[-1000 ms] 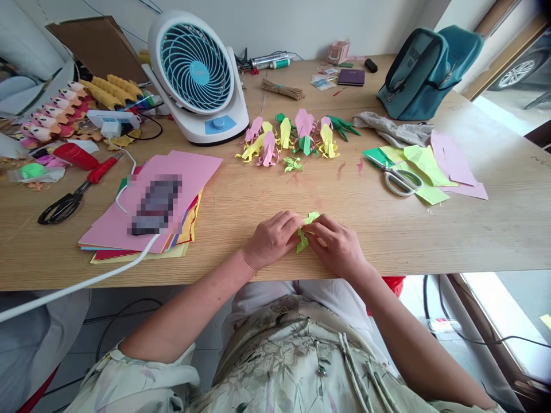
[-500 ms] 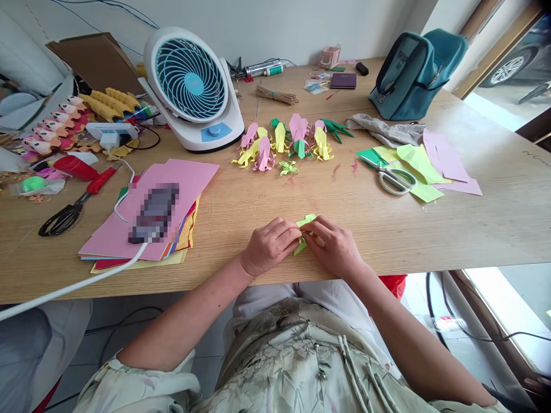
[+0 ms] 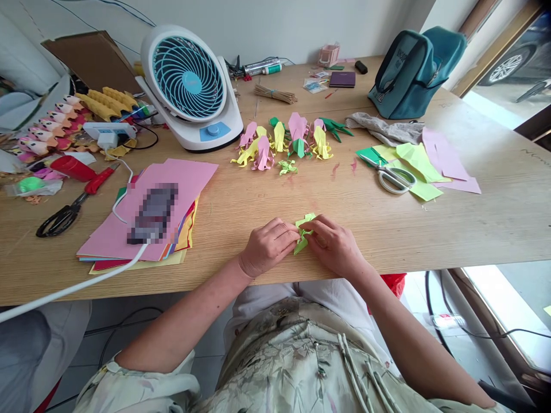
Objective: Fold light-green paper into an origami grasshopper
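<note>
Near the table's front edge, a small folded piece of light green paper (image 3: 301,245) lies between my hands. My left hand (image 3: 272,245) pinches its left side, fingers curled together. From the right, my right hand (image 3: 333,244) grips it with thumb and forefinger. The fingertips hide the middle of the paper. Beyond my hands stands a group of folded paper figures (image 3: 297,129) in pink, yellow and green. A tiny light green figure (image 3: 287,167) sits nearest to me in that group.
White-handled scissors (image 3: 394,178) lie on paper sheets at the right, by a grey cloth (image 3: 383,129) and a teal bag (image 3: 415,74). At the left are a fan (image 3: 189,86), a pink paper stack (image 3: 193,172) with a blurred phone, and black-handled scissors (image 3: 62,218).
My right fingers have shifted slightly on the green paper, and a little more of its middle shows. My left hand keeps its pinch. The view has moved slightly.
</note>
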Tool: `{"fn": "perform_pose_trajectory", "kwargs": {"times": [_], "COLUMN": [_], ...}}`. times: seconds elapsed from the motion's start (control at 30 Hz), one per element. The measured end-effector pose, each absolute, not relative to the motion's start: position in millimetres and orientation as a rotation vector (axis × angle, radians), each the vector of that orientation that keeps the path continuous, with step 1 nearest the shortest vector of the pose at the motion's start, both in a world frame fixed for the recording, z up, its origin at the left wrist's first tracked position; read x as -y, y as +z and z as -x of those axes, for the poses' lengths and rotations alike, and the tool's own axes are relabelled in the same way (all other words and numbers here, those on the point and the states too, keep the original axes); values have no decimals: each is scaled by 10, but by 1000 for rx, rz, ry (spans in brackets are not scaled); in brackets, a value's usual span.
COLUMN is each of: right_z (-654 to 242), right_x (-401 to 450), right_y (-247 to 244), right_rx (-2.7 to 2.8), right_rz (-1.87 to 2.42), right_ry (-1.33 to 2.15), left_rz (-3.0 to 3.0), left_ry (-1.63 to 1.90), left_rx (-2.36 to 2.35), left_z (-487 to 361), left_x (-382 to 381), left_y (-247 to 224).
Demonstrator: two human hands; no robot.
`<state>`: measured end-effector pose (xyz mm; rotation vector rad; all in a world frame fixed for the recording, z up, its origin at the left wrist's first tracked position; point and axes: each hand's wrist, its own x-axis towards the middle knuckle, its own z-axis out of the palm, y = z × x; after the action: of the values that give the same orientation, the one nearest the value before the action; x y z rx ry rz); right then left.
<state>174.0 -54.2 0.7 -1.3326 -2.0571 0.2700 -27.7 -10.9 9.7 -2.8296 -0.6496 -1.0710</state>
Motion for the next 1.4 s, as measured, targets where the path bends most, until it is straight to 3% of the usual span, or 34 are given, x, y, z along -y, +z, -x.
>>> {"fn": "perform_pose_trajectory", "kwargs": {"times": [1.1, 1.4], "right_z": [-1727, -1628], "right_x": [468, 418], "right_y": [-50, 7], "right_rx": [2030, 1971], "right_rz": [1305, 1520], "right_ry": [360, 369], "left_rz": [2774, 2743], "left_ry": [-710, -640], "left_rx": [504, 479], "left_z": [386, 404], "left_x": [205, 240], "left_y": [62, 66]}}
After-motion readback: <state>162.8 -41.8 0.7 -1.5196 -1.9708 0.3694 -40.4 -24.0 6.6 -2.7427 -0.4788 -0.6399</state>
